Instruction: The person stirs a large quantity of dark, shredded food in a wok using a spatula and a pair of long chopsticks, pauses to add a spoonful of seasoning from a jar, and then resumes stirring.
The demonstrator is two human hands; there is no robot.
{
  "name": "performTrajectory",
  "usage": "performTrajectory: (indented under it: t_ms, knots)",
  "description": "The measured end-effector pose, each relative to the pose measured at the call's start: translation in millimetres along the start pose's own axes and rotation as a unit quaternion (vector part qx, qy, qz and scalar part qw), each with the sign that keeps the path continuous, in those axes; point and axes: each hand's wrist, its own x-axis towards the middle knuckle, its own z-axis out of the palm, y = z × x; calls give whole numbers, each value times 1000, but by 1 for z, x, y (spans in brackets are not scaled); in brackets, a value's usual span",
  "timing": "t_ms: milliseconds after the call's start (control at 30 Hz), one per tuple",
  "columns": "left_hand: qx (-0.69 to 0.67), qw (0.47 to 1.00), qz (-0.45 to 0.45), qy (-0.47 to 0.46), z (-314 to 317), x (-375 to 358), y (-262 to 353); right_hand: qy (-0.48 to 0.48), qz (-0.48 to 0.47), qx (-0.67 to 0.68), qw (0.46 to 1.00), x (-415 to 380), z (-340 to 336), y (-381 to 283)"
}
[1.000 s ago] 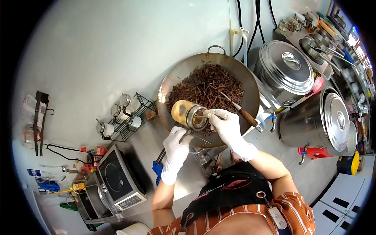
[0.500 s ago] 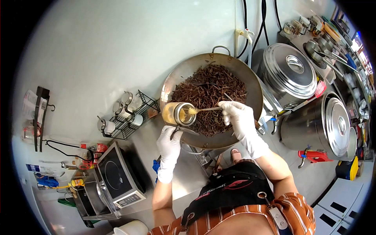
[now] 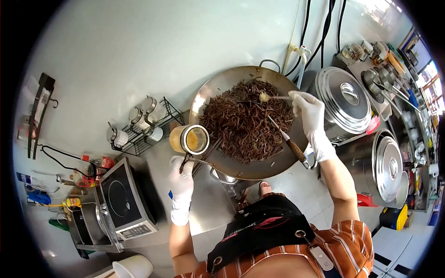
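My gloved left hand (image 3: 181,185) is closed round the wire clasp and lid side of a glass jar (image 3: 178,138) with yellow powder in it, the jar's open mouth tilted toward me beside the wok's left rim. A thin spoon (image 3: 280,97) is pinched in my gloved right hand (image 3: 309,113), its pale yellow load above the dark brown shredded food (image 3: 243,125). That food heaps in a wide metal wok (image 3: 259,171). A wooden-handled utensil (image 3: 295,147) leans in the wok with its handle over the right rim; its head is hidden in the shreds.
Left of the wok stands a black wire rack (image 3: 139,150) with several lidded jars. An induction cooker (image 3: 125,199) sits on the steel counter (image 3: 208,208). Large lidded steel pots (image 3: 343,99) stand on the right. A tap (image 3: 303,51) is on the wall behind.
My right hand has drawn the spoon out of the jar and moved it right and up over the shredded food. The jar in my left hand has moved slightly left, away from the spoon.
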Motion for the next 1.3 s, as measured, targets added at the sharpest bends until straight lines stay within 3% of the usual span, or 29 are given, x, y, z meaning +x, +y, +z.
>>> performTrajectory:
  t_ms: [200,267,300,333,400,600,667,733,800,867,933,1033,1200,1300]
  knots:
    - [-6,1000,-30,-8,-13,-2,3,12,-18,33,999,-1,-1,-11]
    - [-7,1000,-24,-6,-15,-1,1,-6,-38,-38,999,-4,2,-5]
    - [-12,999,-30,-4,-15,-1,0,3,-98,-108,989,-7,5,-3]
    - [-16,999,-36,-2,-15,-1,0,-23,-257,-205,944,-5,3,4]
    - [-14,1000,-23,-4,-15,3,6,-40,-311,-231,921,-11,10,-1]
    - [32,999,-2,21,-12,19,15,-117,-197,-58,972,-72,67,-72]
    - [3,1000,-12,12,-16,21,10,-192,-208,-70,957,-87,88,-77]
    - [-21,999,-8,23,-20,19,-3,-253,-281,-113,919,-91,118,-64]
    - [-66,996,-56,28,-29,19,-8,-292,-249,-112,917,-95,155,-41]
    - [-136,975,-173,19,-48,20,-10,-350,-268,-113,890,-93,181,-23]
    - [-118,963,-241,18,-78,27,-12,-344,-254,-104,898,-100,187,-26]
    - [-230,941,-214,125,-111,43,-43,-316,-325,-172,874,-107,167,-35]
    - [-277,907,-222,226,-167,102,-115,-287,-264,-267,881,-125,99,-28]
    - [-236,905,-222,276,-172,140,-148,-226,-228,-344,882,-140,58,-26]
